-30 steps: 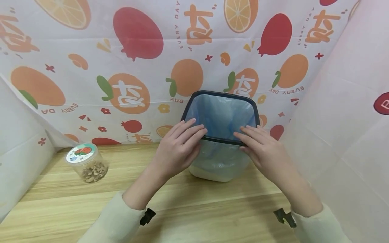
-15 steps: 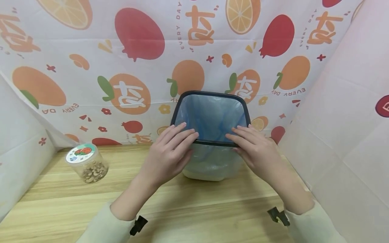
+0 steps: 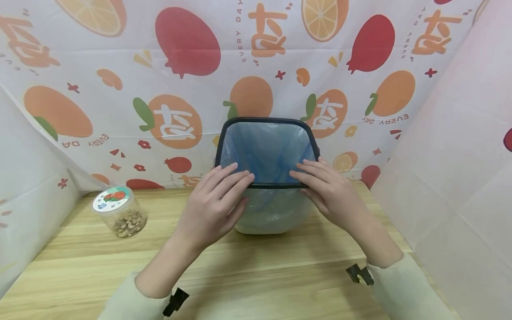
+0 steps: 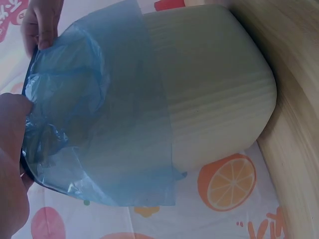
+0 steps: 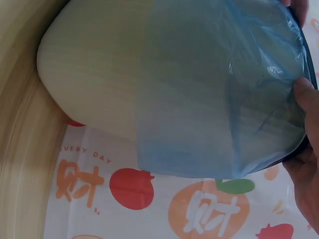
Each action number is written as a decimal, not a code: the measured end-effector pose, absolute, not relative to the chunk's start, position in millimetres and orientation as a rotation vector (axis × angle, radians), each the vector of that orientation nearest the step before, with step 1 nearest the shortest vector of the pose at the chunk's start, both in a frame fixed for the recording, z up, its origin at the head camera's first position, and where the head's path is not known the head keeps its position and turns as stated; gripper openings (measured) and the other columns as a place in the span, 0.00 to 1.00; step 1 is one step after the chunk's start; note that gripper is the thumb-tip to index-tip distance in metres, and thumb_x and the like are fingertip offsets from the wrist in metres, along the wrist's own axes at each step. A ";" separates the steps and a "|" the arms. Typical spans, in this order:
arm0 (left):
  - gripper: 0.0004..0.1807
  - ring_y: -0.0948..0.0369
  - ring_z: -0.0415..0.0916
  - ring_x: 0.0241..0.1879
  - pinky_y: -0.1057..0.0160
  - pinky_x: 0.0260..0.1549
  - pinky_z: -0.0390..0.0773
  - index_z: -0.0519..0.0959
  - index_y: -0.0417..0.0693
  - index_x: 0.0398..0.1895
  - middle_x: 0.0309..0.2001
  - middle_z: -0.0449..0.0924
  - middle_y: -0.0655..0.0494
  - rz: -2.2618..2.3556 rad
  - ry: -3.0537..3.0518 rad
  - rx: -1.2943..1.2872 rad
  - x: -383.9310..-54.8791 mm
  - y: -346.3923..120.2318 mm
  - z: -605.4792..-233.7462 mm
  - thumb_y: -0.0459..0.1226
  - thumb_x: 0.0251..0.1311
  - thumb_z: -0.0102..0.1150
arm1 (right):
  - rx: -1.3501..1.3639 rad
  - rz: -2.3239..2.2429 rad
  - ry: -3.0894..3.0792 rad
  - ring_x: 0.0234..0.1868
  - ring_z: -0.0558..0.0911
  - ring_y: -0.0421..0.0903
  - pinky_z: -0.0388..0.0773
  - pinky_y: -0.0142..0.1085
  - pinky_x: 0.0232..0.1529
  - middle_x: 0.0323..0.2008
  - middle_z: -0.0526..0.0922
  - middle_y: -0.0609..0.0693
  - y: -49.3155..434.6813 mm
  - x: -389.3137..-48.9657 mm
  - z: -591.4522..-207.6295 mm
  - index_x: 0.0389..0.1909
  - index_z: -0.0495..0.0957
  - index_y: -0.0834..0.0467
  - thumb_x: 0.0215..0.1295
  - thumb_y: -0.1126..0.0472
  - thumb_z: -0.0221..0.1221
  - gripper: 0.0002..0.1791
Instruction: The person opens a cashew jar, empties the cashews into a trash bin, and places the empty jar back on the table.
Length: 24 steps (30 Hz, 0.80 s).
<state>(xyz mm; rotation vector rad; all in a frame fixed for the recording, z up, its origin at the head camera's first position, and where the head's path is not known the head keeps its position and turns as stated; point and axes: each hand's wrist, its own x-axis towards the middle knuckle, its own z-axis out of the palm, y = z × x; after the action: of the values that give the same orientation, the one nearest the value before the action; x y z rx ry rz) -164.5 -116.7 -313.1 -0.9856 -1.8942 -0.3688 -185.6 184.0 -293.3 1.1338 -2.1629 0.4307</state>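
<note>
A cream trash can (image 3: 262,226) stands on the wooden table, lined with a thin blue trash bag (image 3: 264,142). The bag folds out over the mouth and hangs down the outside, and a black rim ring (image 3: 272,186) runs around the opening. My left hand (image 3: 212,202) grips the near left of the rim, fingers over the inside and thumb against the outer bag. On the near right, my right hand (image 3: 334,189) holds the rim likewise. Both wrist views show the bag's loose lower edge (image 4: 162,119) partway down the ribbed can wall (image 5: 94,64).
A clear jar (image 3: 120,211) of nuts with a printed lid stands at the back left of the table (image 3: 280,284). Behind the can hangs a fruit-patterned cloth (image 3: 192,40). A pale cloth (image 3: 452,178) closes off the right side.
The trash can has shifted left along the table, with both hands staying on its rim. It has also turned slightly, so its near rim lies more level in view. The jar has stayed in place.
</note>
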 end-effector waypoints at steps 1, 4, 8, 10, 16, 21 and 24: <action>0.23 0.45 0.75 0.62 0.42 0.61 0.73 0.79 0.44 0.60 0.56 0.83 0.47 -0.367 -1.895 -0.982 -163.8 -117.9 -312.8 0.37 0.61 0.62 | 1.145 0.435 -2.153 0.66 0.75 0.54 0.62 0.53 0.72 0.60 0.81 0.54 183.1 -187.6 -293.0 0.62 0.80 0.53 0.66 0.61 0.64 0.22; 0.23 0.45 0.75 0.62 0.42 0.61 0.73 0.79 0.43 0.60 0.56 0.83 0.47 -0.363 -1.900 -0.971 -162.6 -121.4 -312.2 0.37 0.60 0.63 | 1.177 0.446 -2.131 0.66 0.76 0.54 0.63 0.53 0.71 0.60 0.81 0.54 180.1 -193.1 -292.3 0.62 0.80 0.53 0.67 0.61 0.64 0.22; 0.24 0.45 0.75 0.62 0.42 0.61 0.73 0.79 0.43 0.60 0.56 0.82 0.47 -0.361 -1.909 -0.961 -161.8 -125.5 -312.3 0.37 0.60 0.63 | 1.208 0.461 -2.119 0.65 0.76 0.54 0.63 0.53 0.71 0.60 0.81 0.54 176.7 -198.4 -292.6 0.62 0.79 0.53 0.64 0.62 0.65 0.23; 0.23 0.45 0.75 0.62 0.42 0.61 0.73 0.79 0.43 0.60 0.57 0.82 0.47 -0.362 -1.910 -0.958 -161.7 -126.9 -312.5 0.38 0.61 0.63 | 1.219 0.469 -2.119 0.65 0.76 0.54 0.63 0.53 0.71 0.60 0.81 0.54 175.4 -200.8 -293.1 0.62 0.80 0.54 0.63 0.63 0.66 0.24; 0.23 0.45 0.75 0.62 0.42 0.60 0.73 0.79 0.43 0.61 0.57 0.82 0.47 -0.365 -1.904 -0.943 -162.0 -129.9 -312.2 0.39 0.62 0.61 | 1.243 0.486 -2.110 0.66 0.75 0.55 0.63 0.53 0.72 0.59 0.81 0.54 171.4 -208.7 -293.2 0.61 0.80 0.54 0.63 0.64 0.66 0.24; 0.23 0.45 0.76 0.61 0.41 0.60 0.73 0.79 0.42 0.61 0.57 0.82 0.46 -0.359 -1.900 -0.937 -163.2 -131.8 -311.7 0.39 0.62 0.61 | 1.259 0.519 -2.090 0.66 0.75 0.56 0.64 0.53 0.71 0.59 0.82 0.55 167.6 -214.1 -293.1 0.60 0.80 0.56 0.61 0.66 0.67 0.24; 0.23 0.44 0.76 0.61 0.41 0.60 0.73 0.79 0.42 0.61 0.56 0.82 0.46 -0.364 -1.897 -0.934 -165.1 -133.9 -311.9 0.39 0.62 0.61 | 1.258 0.531 -2.090 0.66 0.75 0.56 0.64 0.54 0.70 0.59 0.81 0.55 165.1 -217.3 -293.8 0.60 0.80 0.55 0.62 0.66 0.67 0.24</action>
<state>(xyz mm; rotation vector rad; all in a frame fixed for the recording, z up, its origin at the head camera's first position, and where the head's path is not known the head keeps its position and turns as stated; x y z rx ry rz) -165.1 -133.9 -311.9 -0.9339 -1.8968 -0.3642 -217.3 165.1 -293.8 1.2585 -2.0899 0.5306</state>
